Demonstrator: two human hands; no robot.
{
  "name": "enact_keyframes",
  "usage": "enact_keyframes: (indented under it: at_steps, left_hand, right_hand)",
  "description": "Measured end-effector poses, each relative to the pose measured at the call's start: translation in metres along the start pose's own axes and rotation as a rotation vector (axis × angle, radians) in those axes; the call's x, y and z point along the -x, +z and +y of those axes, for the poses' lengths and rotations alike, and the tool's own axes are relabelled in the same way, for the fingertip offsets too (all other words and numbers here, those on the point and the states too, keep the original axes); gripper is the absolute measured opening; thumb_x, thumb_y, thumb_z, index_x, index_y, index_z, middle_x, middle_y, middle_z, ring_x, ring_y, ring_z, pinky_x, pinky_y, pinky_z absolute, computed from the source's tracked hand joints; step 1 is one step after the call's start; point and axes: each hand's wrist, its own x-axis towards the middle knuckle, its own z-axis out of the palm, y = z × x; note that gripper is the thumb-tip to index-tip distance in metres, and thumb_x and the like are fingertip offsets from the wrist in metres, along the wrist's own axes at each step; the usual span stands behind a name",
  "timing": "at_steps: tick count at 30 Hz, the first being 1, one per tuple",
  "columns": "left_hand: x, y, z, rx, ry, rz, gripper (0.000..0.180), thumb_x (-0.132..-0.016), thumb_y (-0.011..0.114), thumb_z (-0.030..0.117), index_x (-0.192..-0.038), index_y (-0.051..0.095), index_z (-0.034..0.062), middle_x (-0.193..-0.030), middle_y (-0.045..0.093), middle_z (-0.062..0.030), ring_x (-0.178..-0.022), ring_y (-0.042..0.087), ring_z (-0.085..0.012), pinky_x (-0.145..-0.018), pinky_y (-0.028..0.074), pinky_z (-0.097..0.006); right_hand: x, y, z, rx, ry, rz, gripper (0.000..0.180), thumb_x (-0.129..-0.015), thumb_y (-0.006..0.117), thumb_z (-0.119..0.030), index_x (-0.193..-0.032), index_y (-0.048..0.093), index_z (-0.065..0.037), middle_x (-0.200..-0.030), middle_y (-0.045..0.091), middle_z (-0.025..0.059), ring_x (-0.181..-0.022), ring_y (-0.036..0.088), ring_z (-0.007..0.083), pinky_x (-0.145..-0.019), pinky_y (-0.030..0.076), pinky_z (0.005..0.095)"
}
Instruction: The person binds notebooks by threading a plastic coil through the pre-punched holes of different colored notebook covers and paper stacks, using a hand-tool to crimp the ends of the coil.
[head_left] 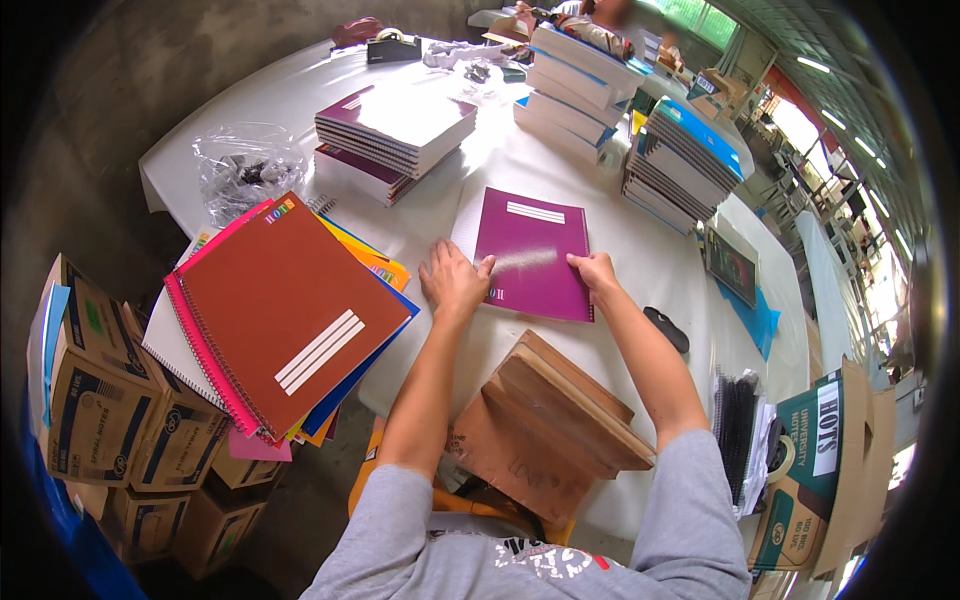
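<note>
Your purple cover lies on the table in front of you, between your two hands, with a squared white page showing out at its left side. Your left hand is open: its fingers are spread to the left of the cover, and its thumb reaches to the cover's near left edge. Your right hand pinches the right edge, with the thumb upon the cover and the other fingers curled; how far they go below, I cannot tell. Nearer to you stands the wooden block, between your forearms.
</note>
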Motion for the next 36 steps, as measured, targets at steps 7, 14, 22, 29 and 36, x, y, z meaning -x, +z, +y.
enact_keyframes:
  at_steps: [7, 14, 22, 29, 36]
  left_hand:
    - [0.002, -0.009, -0.019, 0.064, 0.078, -0.105, 0.062, -0.085, 0.044, 0.060, -0.123, 0.055, 0.0118, -0.141, 0.039, -0.0052, -0.134, 0.026, -0.0288, -0.105, 0.019, -0.057]
    - [0.005, -0.005, -0.020, 0.163, 0.075, -0.158, 0.066, -0.081, 0.046, 0.066, -0.125, 0.055, 0.0176, -0.147, 0.028, -0.0141, -0.138, 0.015, -0.0335, -0.108, 0.003, -0.057]
    - [-0.004, -0.004, -0.025, 0.206, 0.033, -0.175, 0.066, -0.084, 0.050, 0.056, -0.130, 0.047, 0.0086, -0.147, 0.027, -0.0141, -0.139, 0.017, -0.0266, -0.109, 0.007, -0.054]
    - [-0.001, -0.007, -0.019, 0.207, 0.042, -0.187, 0.067, -0.081, 0.056, 0.052, -0.130, 0.045, 0.0078, -0.146, 0.030, -0.0132, -0.138, 0.020, -0.0258, -0.109, 0.009, -0.054]
    - [0.002, -0.012, -0.016, 0.175, 0.071, -0.182, 0.074, -0.077, 0.061, 0.054, -0.132, 0.043, 0.0082, -0.146, 0.030, -0.0129, -0.138, 0.019, -0.0277, -0.109, 0.011, -0.056]
  right_hand:
    - [0.028, -0.002, -0.040, -0.315, 0.312, -0.292, 0.015, -0.085, 0.063, -0.017, -0.090, 0.063, -0.003, -0.082, 0.067, 0.0092, -0.068, 0.065, 0.0158, -0.058, 0.056, 0.0319]
    - [0.025, -0.004, -0.027, -0.215, 0.109, -0.211, 0.019, -0.085, 0.061, -0.009, -0.099, 0.057, 0.003, -0.086, 0.065, 0.0133, -0.073, 0.066, 0.0218, -0.064, 0.056, 0.0354]
    - [0.081, 0.030, -0.051, 0.394, -0.473, 0.224, 0.029, -0.078, 0.066, -0.009, -0.102, 0.053, 0.002, -0.090, 0.065, 0.0204, -0.082, 0.065, 0.0313, -0.075, 0.051, 0.0392]
    - [0.103, 0.056, -0.048, 0.797, -0.767, 0.196, 0.037, -0.075, 0.053, -0.006, -0.110, 0.041, -0.001, -0.091, 0.061, 0.0219, -0.090, 0.060, 0.0364, -0.082, 0.041, 0.0528]
    - [0.070, 0.042, -0.039, 0.359, -0.360, 0.198, 0.044, -0.072, 0.058, -0.003, -0.111, 0.038, 0.001, -0.098, 0.060, 0.0250, -0.084, 0.063, 0.0353, -0.077, 0.051, 0.0400]
